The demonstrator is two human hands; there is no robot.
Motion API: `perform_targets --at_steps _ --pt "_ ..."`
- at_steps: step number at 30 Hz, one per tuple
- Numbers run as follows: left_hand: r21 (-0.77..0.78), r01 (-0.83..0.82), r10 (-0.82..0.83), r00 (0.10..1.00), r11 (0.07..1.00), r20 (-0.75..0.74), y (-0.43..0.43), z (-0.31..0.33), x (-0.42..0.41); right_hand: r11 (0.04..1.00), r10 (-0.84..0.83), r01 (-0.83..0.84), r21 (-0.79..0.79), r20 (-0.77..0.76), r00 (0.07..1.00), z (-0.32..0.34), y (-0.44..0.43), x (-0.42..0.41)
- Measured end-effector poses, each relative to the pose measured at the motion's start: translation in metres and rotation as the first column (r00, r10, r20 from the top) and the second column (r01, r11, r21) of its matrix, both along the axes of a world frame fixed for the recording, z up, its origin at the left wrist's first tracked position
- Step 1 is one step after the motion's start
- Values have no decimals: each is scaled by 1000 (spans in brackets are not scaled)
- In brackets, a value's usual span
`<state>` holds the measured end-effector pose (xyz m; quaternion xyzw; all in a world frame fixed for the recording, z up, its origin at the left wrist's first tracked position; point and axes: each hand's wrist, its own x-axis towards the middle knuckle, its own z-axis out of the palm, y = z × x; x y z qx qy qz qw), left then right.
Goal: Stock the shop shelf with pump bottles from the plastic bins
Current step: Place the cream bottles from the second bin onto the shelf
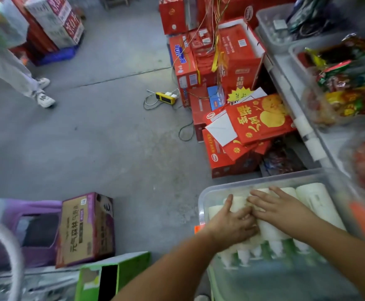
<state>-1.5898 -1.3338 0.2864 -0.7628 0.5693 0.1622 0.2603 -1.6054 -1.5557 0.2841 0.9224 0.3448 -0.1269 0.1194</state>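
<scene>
White cylindrical plastic pump bottles [316,203] lie on their sides in the clear plastic bin [264,181], pumps toward the person. The left grip [231,222] wraps 1 bottle, probably to lift it. The right grip [279,205] lies flat, fingers straight, seemingly steadying the neighbours. Red cardboard boxes [242,61] crowd the grey floor [112,137] beyond.

Pump heads [274,249] blurred; bin [264,180] — cut off at bottom edge.

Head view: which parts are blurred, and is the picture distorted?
In the head view the red cartons are sharp; the pump bottles, the clear bin and the right edge smear with blur; wide-angle bending curves the edges; light is soft, without strong glare.
</scene>
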Motion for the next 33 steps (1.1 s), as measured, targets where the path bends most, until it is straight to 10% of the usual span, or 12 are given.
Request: perform_targets --at_steps 8,16,25,33 --pt "-259 65 -79 996 964 -43 18 9 -8 997 69 -69 34 8 998 16 4 -17" --pt "-460 -560 335 809 689 -483 23 58 -19 908 -371 394 146 -160 915 78 -25 -59" --pt "-351 -936 312 324 -32 -893 -7 154 -40 223 -670 809 543 -517 532 166 -32 -105" --pt "-176 -969 101 160 -173 -982 -42 235 -76 -323 -550 664 674 -705 448 233 -36 -139"
